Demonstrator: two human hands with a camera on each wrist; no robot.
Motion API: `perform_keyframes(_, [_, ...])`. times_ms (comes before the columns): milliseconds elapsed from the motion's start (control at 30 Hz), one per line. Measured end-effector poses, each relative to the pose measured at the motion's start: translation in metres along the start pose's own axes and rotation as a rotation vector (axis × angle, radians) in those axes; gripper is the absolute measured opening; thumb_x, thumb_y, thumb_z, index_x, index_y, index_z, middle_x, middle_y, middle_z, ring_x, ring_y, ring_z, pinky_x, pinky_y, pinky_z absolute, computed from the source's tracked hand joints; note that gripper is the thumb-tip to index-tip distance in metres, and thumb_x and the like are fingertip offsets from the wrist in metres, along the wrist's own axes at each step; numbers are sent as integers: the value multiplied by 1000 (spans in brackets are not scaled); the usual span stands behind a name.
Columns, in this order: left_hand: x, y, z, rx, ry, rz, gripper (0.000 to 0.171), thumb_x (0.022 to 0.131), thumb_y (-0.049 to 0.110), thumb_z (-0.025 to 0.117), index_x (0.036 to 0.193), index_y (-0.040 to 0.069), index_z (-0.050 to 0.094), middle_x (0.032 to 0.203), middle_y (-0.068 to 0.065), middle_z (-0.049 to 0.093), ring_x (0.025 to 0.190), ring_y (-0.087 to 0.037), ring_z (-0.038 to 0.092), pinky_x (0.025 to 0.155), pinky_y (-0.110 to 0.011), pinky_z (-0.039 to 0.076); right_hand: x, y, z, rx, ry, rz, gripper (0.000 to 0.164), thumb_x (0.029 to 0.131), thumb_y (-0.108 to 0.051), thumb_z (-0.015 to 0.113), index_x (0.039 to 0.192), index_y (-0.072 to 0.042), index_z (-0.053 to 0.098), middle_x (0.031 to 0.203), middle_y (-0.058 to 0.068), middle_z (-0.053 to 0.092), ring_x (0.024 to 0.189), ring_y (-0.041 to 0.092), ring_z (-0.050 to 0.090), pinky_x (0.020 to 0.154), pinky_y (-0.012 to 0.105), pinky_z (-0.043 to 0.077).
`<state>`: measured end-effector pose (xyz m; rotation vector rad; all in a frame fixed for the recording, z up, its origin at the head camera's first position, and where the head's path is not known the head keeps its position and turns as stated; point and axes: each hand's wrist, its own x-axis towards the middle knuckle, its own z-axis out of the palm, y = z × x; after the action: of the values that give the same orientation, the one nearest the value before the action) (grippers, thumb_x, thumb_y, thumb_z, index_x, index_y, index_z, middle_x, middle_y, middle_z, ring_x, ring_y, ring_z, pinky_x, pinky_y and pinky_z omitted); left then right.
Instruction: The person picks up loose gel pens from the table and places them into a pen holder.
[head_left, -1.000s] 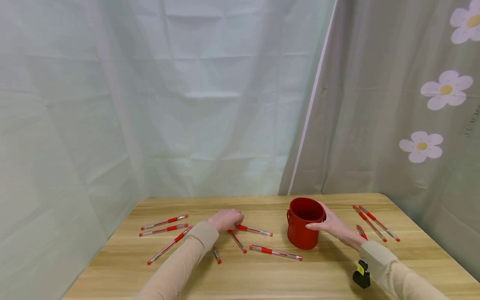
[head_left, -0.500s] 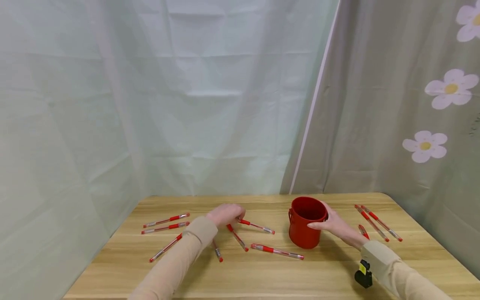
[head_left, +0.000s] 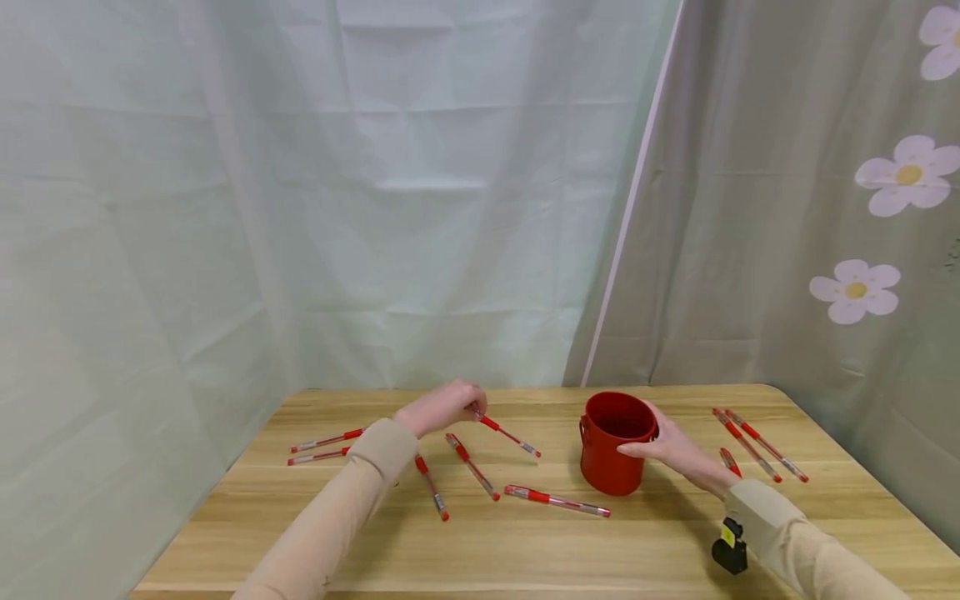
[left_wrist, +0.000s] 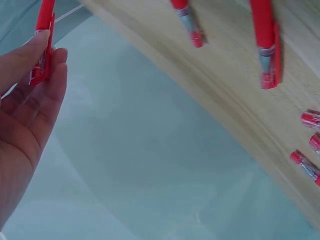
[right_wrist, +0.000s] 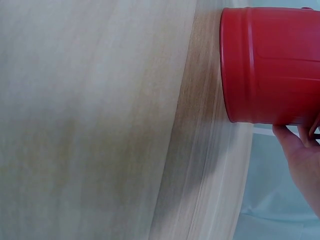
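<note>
My left hand (head_left: pixel 444 407) pinches a red gel pen (head_left: pixel 512 436) by its capped end, above the back middle of the table; the pen slants down to the right. In the left wrist view, thumb and fingertips close on the cap of that pen (left_wrist: pixel 45 16). My right hand (head_left: pixel 672 452) grips the right side of a small red bucket (head_left: pixel 606 468) near its rim, thumb toward the front. Upright on the wood, the bucket shows its side wall (right_wrist: pixel 280 65) in the right wrist view.
Between the hands lie loose red pens, one (head_left: pixel 557 500) in front of the bucket and another (head_left: pixel 472 468) below my left hand. More pens (head_left: pixel 322 456) lie at the left, partly behind my sleeve, and several (head_left: pixel 765 446) at the right. Curtains (head_left: pixel 450 208) hang behind the table (head_left: pixel 555 558).
My left hand has lifted the gel pen off the table, rising and shifting slightly left. My right hand keeps its grip on the bucket, which stays in place.
</note>
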<state>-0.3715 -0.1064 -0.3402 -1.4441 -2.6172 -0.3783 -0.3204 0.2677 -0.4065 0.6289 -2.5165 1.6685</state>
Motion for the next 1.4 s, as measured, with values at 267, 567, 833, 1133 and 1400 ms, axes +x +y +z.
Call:
perform_keyframes(267, [1, 3, -17, -137, 95, -74, 11, 79, -2, 67, 87, 5, 64, 84, -1, 61, 76, -12, 57, 66, -22, 46, 2, 0, 1, -15, -4, 11, 70, 77, -17, 72, 132, -2, 33, 126, 17, 44, 113, 33, 41, 88, 47, 37])
perform_keyframes(567, [3, 6, -27, -206, 194, -76, 13, 77, -2, 68, 87, 4, 62, 82, -5, 61, 74, -11, 57, 65, -21, 46, 2, 3, -1, -14, -23, 15, 70, 77, -17, 72, 133, -3, 33, 126, 15, 45, 113, 32, 41, 87, 44, 37])
perform_keyframes(833, [6, 11, -34, -248, 287, -52, 13, 77, 0, 69, 86, 6, 61, 82, -3, 62, 74, -9, 57, 65, -22, 47, 3, 3, -1, -18, -31, 21, 71, 77, -19, 72, 133, -3, 32, 126, 15, 45, 113, 32, 41, 88, 44, 37])
perform_keyframes(1133, [8, 23, -41, -308, 378, 1, 15, 76, -1, 70, 86, 6, 61, 83, -7, 62, 75, -9, 57, 65, -23, 47, 2, 2, 3, -21, -27, 2, 71, 77, -18, 72, 133, -1, 32, 125, 17, 46, 112, 33, 42, 88, 46, 37])
perform_keyframes(1400, [12, 30, -48, -302, 415, 20, 15, 77, -1, 69, 86, 8, 60, 82, -5, 61, 74, -9, 57, 65, -22, 48, 3, -1, 3, 4, -55, 0, 70, 77, -18, 71, 134, -3, 32, 128, 18, 44, 114, 35, 40, 89, 46, 37])
